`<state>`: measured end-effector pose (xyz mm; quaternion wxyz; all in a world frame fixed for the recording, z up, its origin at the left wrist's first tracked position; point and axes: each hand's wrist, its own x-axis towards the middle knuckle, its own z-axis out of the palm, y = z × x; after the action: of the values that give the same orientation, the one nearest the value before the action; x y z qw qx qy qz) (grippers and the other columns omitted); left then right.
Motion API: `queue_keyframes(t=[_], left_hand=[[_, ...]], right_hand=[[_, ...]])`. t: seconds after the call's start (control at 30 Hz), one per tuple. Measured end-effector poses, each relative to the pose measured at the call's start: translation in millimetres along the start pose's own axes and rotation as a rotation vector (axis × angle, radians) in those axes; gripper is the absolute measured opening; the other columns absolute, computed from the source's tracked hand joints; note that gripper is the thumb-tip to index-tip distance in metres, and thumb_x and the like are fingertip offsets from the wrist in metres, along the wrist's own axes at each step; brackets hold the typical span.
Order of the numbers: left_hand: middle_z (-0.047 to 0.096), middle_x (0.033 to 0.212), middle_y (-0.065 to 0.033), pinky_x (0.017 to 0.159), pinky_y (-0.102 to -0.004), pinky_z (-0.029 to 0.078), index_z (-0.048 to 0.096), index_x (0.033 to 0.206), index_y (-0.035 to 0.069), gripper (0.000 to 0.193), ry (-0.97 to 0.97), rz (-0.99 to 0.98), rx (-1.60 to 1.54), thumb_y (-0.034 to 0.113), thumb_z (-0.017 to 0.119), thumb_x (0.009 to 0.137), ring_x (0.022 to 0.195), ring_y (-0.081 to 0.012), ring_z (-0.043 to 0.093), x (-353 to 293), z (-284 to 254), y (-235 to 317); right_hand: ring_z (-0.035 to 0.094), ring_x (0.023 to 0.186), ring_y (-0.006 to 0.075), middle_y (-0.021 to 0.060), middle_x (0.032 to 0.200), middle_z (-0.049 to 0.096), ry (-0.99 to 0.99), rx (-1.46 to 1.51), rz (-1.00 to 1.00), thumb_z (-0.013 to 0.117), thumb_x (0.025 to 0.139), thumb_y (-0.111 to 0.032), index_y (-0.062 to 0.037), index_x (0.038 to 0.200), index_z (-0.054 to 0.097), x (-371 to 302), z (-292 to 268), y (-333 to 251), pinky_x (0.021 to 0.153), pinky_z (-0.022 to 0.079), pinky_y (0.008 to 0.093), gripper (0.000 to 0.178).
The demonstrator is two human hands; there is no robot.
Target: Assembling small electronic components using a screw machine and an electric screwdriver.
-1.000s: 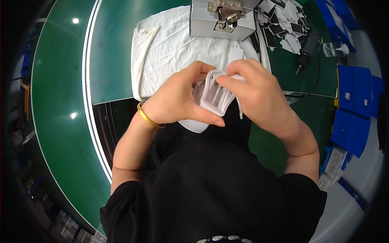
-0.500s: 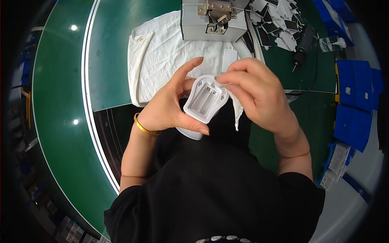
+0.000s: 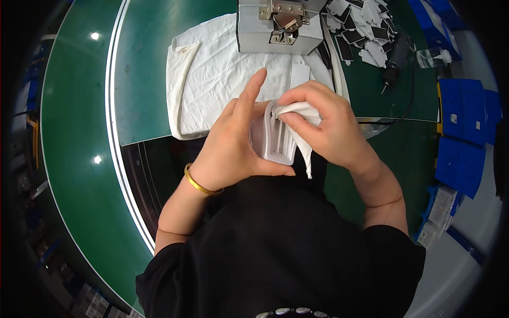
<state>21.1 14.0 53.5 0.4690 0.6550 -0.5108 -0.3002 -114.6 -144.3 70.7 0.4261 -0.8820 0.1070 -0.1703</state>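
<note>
Running near to far, the white casing [image 3: 272,137] faces rightward.

the glossy green surface [image 3: 74,106] on your left threw back two white glares; fisheye edges curved into black.

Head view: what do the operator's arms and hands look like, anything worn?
Both the left hand and right hand are ungloved. Short black sleeves leave the forearms uncovered. A smooth, gold-coloured bangle circles the left wrist; nothing shows on the right. No cables or markings visible.
</note>
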Motion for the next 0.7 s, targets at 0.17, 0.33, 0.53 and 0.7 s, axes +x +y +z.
queue_keyframes(t=[0.17, 0.33, 0.53, 0.7], left_hand=[[0.066, 0.117, -0.012, 0.091, -0.0389, 0.05, 0.023, 0.152, 0.002, 0.133, 0.136, 0.089, 0.297, 0.021, 0.095, 0.042, 0.1, -0.0337, 0.057, -1, 12, 12], [0.065, 0.12, -0.0088, 0.093, -0.0402, 0.047, 0.024, 0.151, 0.002, 0.128, 0.18, 0.105, 0.372, 0.02, 0.095, 0.045, 0.106, -0.0311, 0.057, -2, 15, 14], [0.066, 0.118, -0.0077, 0.092, -0.0382, 0.046, 0.026, 0.15, 0.002, 0.122, 0.26, 0.159, 0.406, 0.024, 0.094, 0.052, 0.1, -0.0308, 0.059, -2, 19, 7], [0.065, 0.118, -0.0095, 0.087, -0.0363, 0.048, 0.027, 0.15, 0.0, 0.126, 0.343, 0.229, 0.364, 0.018, 0.093, 0.046, 0.09, -0.0306, 0.059, -1, 17, 6]], right_hand=[[0.065, 0.083, 0.0114, 0.0052, 0.09, 0.068, 0.073, 0.218, 0.315, 0.072, 0.082, 0.0, 0.0006, 0.096, 0.064, -5, 7, -12, 0.073, 0.052, 0.0246, 0.016], [0.066, 0.082, 0.0139, 0.0064, 0.09, 0.069, 0.15, 0.127, 0.063, 0.073, 0.08, 0.003, 0.0002, 0.092, 0.062, -13, 16, -5, 0.073, 0.053, 0.0267, 0.017], [0.068, 0.08, 0.0206, 0.0102, 0.091, 0.069, 0.291, -0.095, -0.212, 0.075, 0.075, 0.008, -0.0007, 0.089, 0.061, -8, 28, 1, 0.072, 0.054, 0.0298, 0.021], [0.067, 0.082, 0.0193, 0.012, 0.094, 0.069, 0.394, -0.195, -0.285, 0.073, 0.076, 0.012, 0.0001, 0.09, 0.059, -6, 25, 1, 0.073, 0.055, 0.0293, 0.023]])
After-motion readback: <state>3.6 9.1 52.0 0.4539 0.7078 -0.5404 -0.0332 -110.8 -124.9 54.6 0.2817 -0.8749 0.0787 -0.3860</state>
